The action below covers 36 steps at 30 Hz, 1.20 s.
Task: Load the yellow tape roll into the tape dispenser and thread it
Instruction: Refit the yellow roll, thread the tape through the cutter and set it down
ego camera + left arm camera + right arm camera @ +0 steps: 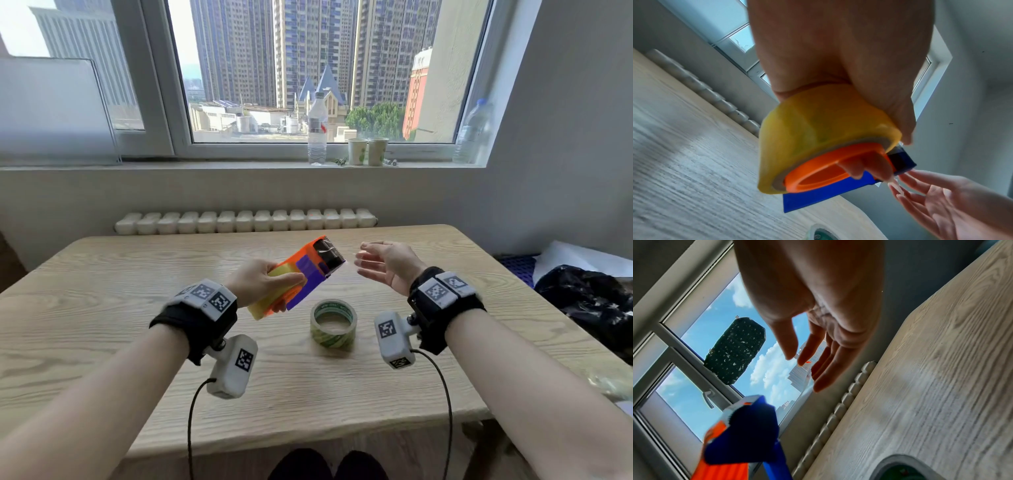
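Held above the desk (102, 274) in the left hand (255, 281): an orange-and-blue dispenser (308, 265), tilted, its black roller and toothed blade pointing away toward the window (308, 68). Seated on the dispenser's orange hub, the yellow roll (818, 129); grip clamped on it, thumb across the roll's outer face, two fingertips (855, 168) hooked into the hub from beneath, as seen from the left wrist. Just beside the blade end, apart from it, the right hand (390, 263), palm turned inward, fingers straight and spread, holding nothing. Whether a loose tape end reaches the roller cannot be told. Flat on the desk below and between the wrists, a second roll with a green-printed core (334, 323). Strapped to both forearms, black bands carrying white marker blocks, with cables trailing toward the desk's near edge. On the sill, a water bottle (317, 128) next to two paper cups (368, 150), and another bottle (474, 132) at the far right corner. Under the sill, a white radiator (245, 221). At the right edge, dark crumpled fabric (589, 301).
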### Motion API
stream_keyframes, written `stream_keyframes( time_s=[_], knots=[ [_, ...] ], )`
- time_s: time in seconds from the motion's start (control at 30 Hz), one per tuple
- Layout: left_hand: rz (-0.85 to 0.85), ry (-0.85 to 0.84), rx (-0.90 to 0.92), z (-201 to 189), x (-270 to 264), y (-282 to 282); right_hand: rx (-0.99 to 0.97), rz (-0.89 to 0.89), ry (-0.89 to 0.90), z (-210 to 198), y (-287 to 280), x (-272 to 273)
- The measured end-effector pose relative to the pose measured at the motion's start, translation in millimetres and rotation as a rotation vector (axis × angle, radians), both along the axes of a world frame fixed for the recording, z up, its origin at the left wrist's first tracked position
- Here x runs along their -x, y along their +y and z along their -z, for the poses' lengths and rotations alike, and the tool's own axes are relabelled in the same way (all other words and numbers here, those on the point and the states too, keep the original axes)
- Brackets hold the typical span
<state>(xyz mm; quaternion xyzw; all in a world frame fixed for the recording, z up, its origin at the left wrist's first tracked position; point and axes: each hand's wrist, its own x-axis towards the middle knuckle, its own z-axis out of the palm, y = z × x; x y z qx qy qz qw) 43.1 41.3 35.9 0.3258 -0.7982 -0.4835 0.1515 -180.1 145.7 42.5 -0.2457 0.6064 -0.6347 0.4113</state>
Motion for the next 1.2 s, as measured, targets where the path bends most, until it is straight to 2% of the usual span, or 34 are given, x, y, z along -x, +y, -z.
stream_keyframes(
  time_s=[0.17,0.43,0.67,0.93,1.2],
  knots=[
    [-0.080,-0.036,0.048,7,4,-17,0.004,-0.025,0.010,0,-6,-5],
    [-0.190,-0.355,0.356,39,19,-34,-0.037,-0.082,0.145,16,-23,-5],
    [-0.134,-0.564,0.538,62,31,-44,-0.068,-0.143,0.219,37,-33,1],
    [-0.141,-0.576,0.584,70,45,-48,-0.166,-0.159,0.392,64,-43,6],
    [-0.178,-0.649,0.611,78,57,-54,-0.247,-0.185,0.377,74,-49,12]
  ],
)
